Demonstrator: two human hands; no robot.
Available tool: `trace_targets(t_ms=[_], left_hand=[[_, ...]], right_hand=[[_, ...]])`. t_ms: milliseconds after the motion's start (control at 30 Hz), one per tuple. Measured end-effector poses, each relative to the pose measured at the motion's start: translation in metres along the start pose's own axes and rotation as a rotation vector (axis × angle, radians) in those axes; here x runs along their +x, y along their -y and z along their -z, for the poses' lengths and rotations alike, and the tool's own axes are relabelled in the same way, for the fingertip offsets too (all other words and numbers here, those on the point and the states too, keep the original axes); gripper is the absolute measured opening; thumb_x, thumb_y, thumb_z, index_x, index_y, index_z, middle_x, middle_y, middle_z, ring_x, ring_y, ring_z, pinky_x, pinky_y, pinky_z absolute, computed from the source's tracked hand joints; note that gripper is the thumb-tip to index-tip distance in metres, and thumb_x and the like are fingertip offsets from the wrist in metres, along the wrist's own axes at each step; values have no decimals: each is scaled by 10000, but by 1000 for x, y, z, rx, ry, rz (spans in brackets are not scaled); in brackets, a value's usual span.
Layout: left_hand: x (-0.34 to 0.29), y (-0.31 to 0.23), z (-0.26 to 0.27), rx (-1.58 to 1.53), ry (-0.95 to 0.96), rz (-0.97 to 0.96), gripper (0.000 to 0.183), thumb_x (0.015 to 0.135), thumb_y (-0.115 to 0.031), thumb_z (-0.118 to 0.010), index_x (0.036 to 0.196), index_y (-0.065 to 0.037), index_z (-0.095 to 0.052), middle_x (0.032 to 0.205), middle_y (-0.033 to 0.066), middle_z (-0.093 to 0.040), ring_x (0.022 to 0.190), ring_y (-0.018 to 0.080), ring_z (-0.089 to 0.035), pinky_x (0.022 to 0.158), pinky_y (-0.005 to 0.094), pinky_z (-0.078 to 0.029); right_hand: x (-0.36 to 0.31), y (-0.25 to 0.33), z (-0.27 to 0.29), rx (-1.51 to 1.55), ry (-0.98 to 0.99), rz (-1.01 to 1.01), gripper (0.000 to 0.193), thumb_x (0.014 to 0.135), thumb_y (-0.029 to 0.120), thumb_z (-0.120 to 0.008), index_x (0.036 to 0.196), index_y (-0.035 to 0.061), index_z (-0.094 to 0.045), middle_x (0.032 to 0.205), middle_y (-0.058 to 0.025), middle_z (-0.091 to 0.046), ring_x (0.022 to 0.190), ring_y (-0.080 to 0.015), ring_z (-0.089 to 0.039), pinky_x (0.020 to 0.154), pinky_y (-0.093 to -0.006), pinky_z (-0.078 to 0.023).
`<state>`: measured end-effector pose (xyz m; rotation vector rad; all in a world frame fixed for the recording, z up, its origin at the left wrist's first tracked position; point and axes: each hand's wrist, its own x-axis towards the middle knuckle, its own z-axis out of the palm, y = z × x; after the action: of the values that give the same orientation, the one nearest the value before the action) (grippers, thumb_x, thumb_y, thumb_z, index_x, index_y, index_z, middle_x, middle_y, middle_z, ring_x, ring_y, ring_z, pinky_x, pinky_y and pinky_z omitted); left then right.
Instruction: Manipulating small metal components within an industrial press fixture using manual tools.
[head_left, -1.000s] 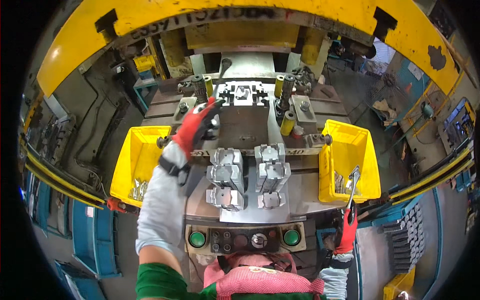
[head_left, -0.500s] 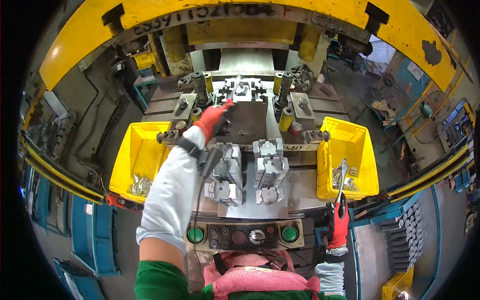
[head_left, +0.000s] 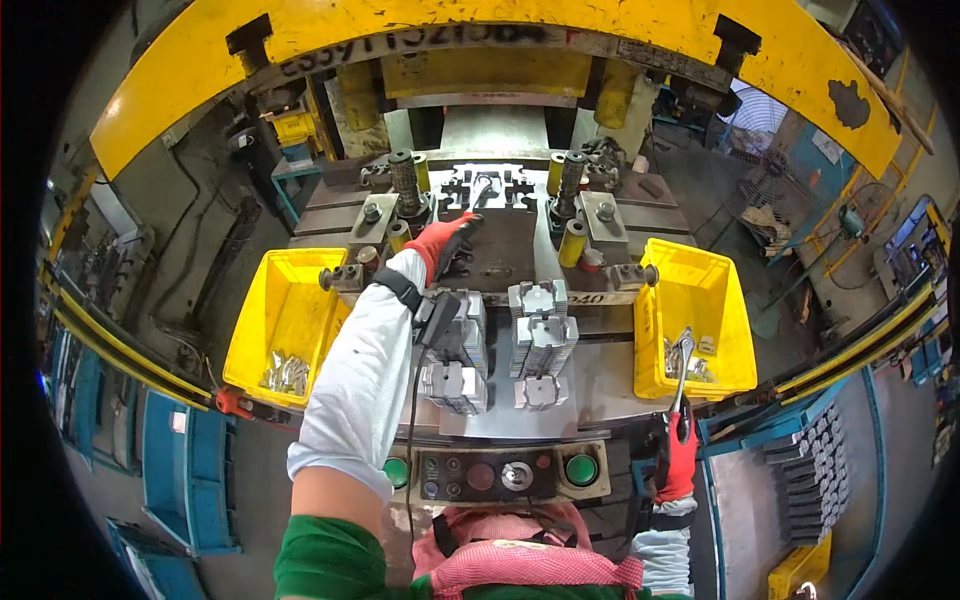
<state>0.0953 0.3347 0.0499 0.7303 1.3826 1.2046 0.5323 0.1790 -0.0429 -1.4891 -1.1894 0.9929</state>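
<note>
While left hand [head_left: 443, 246] reaches forward — right hand [head_left: 680, 455] holds silver tool [head_left: 684, 366].

Right fingers [head_left: 683, 432] hold a metal tool [head_left: 683, 362] over a yellow bin [head_left: 738, 345]; left fingers [head_left: 467, 219] point toward the die [head_left: 503, 191].

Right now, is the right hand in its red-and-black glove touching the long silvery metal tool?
Touching. The head view shows the red-and-black gloved right hand gripping the lower end of the long silvery metal tool.

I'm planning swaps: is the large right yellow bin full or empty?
Neither: metal pieces lie at the bottom of the large right yellow bin.
</note>
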Motion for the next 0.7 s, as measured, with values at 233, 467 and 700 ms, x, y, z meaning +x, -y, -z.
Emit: trace_targets(t_ms=[233, 467, 700], left_hand=[[-98, 11, 27, 50, -6, -174, 252, 851, -336, -443, 943, -118, -530, 633, -36, -465, 490, 58, -415, 416, 199, -338], [-252, 118, 176, 126, -836, -101, 445, 778, -510, -485, 807, -71, -549, 448, 13, -397, 333, 94, -387, 288, 252, -312], [-291, 172, 189, 126, -774, 365, 494, 764, -518, -493, 797, -26, -520, 477, 28, -399, 319, 153, -372, 299, 319, -354]], right_hand=[[-9, -17, 35, 94, -118, -179, 435, 852, 227, -487, 1191, -25, -384, 939, -118, -555, 845, -161, -510, 749, -251, -405], [22, -37, 31, -193, -102, 133, 420, 816, 144, -534, 1186, -7, -404, 909, -91, -544, 812, -112, -483, 715, -239, -404], [-2, 20, 16, -186, 21, 17, 464, 794, 99, -550, 1207, -20, -376, 986, -95, -545, 873, -96, -480, 748, -237, -399]])
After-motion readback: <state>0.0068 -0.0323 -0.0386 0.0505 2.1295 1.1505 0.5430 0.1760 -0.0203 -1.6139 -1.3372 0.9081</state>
